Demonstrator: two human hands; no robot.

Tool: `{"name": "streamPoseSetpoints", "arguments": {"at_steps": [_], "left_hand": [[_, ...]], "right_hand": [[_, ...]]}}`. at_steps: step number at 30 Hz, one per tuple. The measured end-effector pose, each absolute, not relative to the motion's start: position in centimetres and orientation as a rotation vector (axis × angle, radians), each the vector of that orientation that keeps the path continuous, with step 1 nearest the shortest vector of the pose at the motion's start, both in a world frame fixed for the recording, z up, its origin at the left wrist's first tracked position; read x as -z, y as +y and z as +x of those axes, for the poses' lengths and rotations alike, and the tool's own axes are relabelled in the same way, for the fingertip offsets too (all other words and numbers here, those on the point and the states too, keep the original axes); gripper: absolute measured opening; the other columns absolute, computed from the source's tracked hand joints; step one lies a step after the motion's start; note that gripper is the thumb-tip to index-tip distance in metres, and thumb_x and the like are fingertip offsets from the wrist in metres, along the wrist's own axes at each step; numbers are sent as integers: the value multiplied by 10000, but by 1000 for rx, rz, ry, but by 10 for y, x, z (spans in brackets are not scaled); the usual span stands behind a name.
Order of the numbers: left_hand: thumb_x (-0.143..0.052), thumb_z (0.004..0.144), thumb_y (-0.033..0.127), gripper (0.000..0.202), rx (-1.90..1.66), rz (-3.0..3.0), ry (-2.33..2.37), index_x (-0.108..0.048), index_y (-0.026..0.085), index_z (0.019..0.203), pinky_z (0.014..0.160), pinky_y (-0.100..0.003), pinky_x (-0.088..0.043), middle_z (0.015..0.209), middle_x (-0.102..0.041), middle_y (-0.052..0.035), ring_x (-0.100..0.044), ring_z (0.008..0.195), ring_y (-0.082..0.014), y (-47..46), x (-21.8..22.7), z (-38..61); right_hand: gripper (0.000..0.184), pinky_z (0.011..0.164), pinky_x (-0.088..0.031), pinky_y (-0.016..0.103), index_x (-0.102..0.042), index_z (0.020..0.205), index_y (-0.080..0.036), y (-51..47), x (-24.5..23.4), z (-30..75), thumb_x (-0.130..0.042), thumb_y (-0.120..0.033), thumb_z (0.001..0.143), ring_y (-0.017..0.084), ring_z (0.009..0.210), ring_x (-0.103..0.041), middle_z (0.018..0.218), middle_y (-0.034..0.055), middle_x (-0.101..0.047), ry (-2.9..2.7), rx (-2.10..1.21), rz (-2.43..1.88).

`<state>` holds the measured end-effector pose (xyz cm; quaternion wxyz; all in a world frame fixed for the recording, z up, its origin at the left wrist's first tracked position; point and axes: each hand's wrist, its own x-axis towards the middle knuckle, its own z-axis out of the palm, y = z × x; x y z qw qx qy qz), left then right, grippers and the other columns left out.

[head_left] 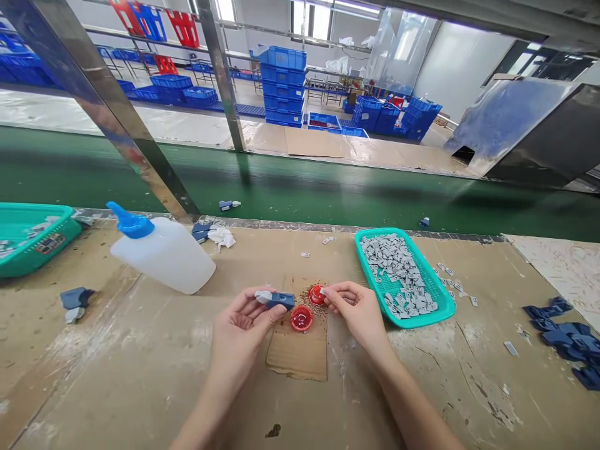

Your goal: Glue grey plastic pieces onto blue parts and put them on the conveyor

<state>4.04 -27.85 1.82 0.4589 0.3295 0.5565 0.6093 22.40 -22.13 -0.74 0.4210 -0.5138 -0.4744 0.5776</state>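
In my left hand (246, 322) is a dark blue plastic part (282, 300) with a light grey piece at its left end, held between thumb and fingers. My right hand (354, 307) pinches a small light grey piece (322, 290) at the edge of a red cup (315, 295). Another small red cup (301, 319), holding shiny liquid, stands just below and left of it. Both cups rest on a piece of cardboard (300, 359) spotted with brown drips. Right of my right hand, a green basket (444, 299) holds many small grey pieces (396, 269).
A white squeeze bottle (169, 256) with a blue nozzle stands at the left. More dark blue parts (569, 337) lie far right, and one (75, 301) lies far left beside another green basket (65, 230). A green conveyor belt (300, 190) runs behind, with a metal post (126, 137).
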Motion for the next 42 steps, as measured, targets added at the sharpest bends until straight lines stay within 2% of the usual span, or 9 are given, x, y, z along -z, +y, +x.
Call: {"name": "streamPoseSetpoints", "arguments": {"at_steps": [9, 15, 19, 27, 35, 42], "left_hand": [[-765, 644, 187, 236, -1399, 849, 1342, -672, 166, 860, 765, -292, -579, 867, -730, -42, -693, 814, -210, -284, -17, 61], [-761, 653, 152, 211, -1419, 850, 1335, -678, 173, 845, 740, -247, -581, 837, -734, -21, -698, 766, -176, -285, -18, 63], [-768, 647, 152, 212, -1435, 860, 1334, -678, 177, 837, 746, -238, -579, 847, -736, -18, -699, 782, -176, -285, -16, 62], [-771, 646, 153, 219, -1440, 868, 1327, -677, 170, 844, 760, -235, -577, 843, -738, -28, -700, 787, -175, -286, -17, 63], [-763, 658, 156, 201, -1421, 903, 1283, -709, 183, 850, 779, -276, -586, 867, -740, -32, -703, 786, -193, -289, -19, 65], [-742, 675, 140, 196, -1384, 982, 1307, -745, 215, 855, 805, -268, -580, 891, -744, -17, -699, 843, -198, -291, -15, 63]], "right_hand": [[307, 560, -477, 252, -659, 773, -141, -232, -14, 226, -734, -433, 717, 155, 611, -606, 696, 64, -688, -1175, -1512, -1227], [240, 625, -506, 268, -660, 761, -152, -229, -8, 224, -716, -385, 745, 184, 685, -648, 720, 64, -700, -1270, -1282, -1307], [199, 647, -516, 262, -662, 750, -158, -227, -8, 225, -708, -351, 757, 183, 702, -660, 726, 58, -707, -1284, -1273, -1289], [193, 579, -488, 210, -656, 739, -158, -237, -28, 226, -729, -336, 741, 135, 626, -625, 658, 24, -682, -1261, -1545, -1145], [187, 644, -497, 247, -640, 740, -146, -241, -24, 220, -728, -311, 740, 142, 644, -626, 674, 34, -670, -1307, -1661, -1075], [260, 591, -462, 246, -521, 754, -172, -245, -20, 221, -687, -370, 775, 136, 605, -590, 640, 7, -625, -1368, -1805, -1066]]}}
